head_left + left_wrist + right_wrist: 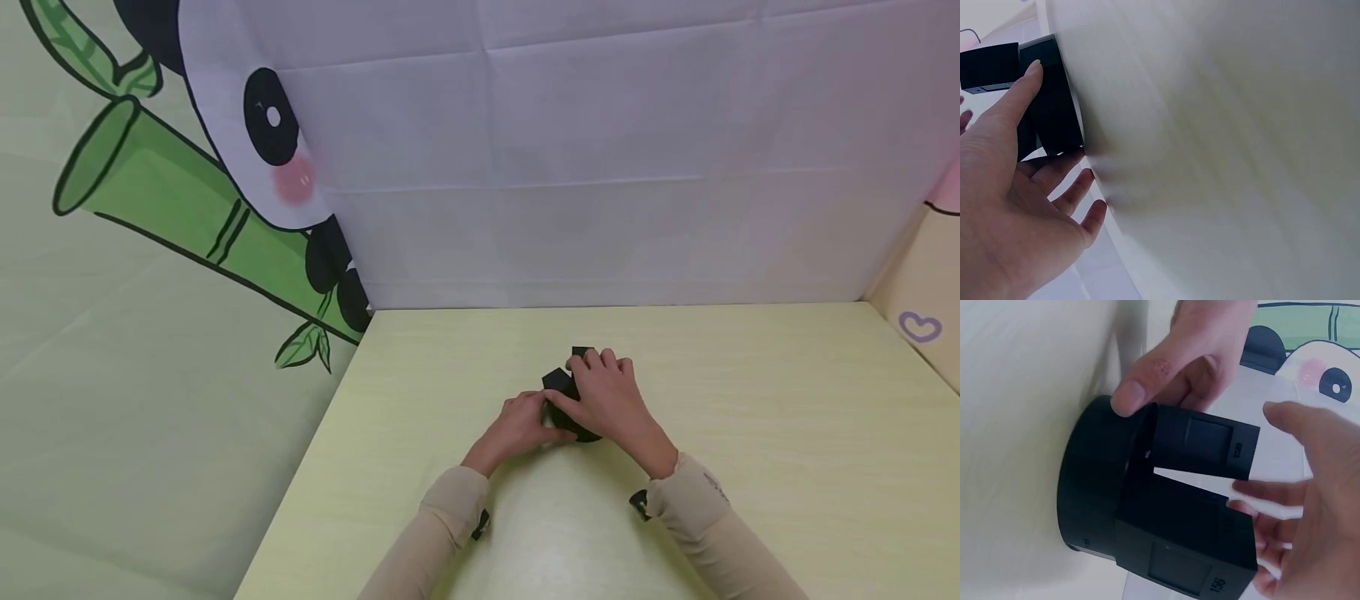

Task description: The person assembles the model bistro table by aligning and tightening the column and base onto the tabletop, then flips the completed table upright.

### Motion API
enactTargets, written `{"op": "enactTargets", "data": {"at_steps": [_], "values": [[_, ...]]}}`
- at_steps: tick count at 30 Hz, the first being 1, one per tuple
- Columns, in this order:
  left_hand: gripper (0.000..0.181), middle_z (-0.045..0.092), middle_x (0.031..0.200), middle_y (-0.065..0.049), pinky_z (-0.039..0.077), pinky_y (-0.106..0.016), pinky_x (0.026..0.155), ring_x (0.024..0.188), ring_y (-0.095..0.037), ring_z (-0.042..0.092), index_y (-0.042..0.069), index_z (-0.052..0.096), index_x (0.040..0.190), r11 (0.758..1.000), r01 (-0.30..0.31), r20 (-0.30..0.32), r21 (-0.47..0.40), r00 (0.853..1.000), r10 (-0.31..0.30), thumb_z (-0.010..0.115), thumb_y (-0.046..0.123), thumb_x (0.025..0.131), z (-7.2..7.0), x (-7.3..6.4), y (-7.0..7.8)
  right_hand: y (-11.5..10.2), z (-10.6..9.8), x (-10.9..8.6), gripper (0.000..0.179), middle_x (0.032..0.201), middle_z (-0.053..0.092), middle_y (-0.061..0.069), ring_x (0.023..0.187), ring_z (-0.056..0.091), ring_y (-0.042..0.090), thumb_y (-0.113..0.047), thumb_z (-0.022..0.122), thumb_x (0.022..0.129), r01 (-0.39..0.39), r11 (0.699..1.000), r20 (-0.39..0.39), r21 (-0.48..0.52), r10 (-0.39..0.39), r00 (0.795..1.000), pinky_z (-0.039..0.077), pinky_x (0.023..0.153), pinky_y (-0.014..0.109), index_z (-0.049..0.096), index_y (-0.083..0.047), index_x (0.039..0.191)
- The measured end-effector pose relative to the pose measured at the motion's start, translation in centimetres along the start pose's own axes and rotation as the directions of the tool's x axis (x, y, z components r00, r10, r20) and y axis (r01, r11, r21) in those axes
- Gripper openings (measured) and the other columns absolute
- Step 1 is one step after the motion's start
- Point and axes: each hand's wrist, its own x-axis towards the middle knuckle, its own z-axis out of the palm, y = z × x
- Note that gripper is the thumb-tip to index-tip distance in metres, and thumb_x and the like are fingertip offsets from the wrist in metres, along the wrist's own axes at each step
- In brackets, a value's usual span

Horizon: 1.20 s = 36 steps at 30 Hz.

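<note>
A black plastic part (1088, 481) has a round base and upright rectangular blocks (1200, 444), with raised figures like "150" and "156" near their ends. My left hand (522, 423) grips the base from the left; its thumb presses the rim and its fingers reach behind. In the left wrist view the part (1054, 103) shows past that thumb. My right hand (611, 400) is around the blocks' upper ends, thumb and fingers spread. One fingertip meets a block's end while the thumb tip stands slightly off it in the right wrist view.
The part stands on a pale wood-look table (765, 417). A white cloth backdrop (600, 167) rises behind the table's far edge. To the left hangs a green sheet (112, 400) with a panda and bamboo print; a beige panel (915, 283) borders the right.
</note>
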Motion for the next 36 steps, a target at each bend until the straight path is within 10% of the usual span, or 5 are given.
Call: {"op": "enactTargets", "data": {"at_steps": [5,36], "values": [[0.072,0.069,0.126,-0.002,0.037,-0.05,0.111,0.125,-0.028,0.058,0.015,0.059,0.145,1.0,0.003,0.005,-0.031,1.0,-0.003,0.082,0.05,0.087,0.0,0.0,0.0,0.3,-0.2,0.1,0.048,0.117,0.057,0.019,0.109,0.049,0.041,-0.032,0.072,0.098,0.074,0.995,0.054,0.068,-0.078,0.996,0.04,0.085,0.056,0.064,-0.002,0.134],[0.091,0.058,0.147,-0.006,0.03,-0.048,0.116,0.139,-0.029,0.047,0.011,0.042,0.159,0.999,0.047,0.036,-0.026,0.998,-0.046,0.08,0.054,0.088,0.0,-0.2,0.3,1.7,-0.6,-1.2,0.051,0.097,0.055,0.014,0.095,0.049,0.038,-0.047,0.076,0.092,-0.028,0.998,0.026,0.048,0.027,0.999,0.04,0.08,0.052,0.065,-0.001,0.11]]}}
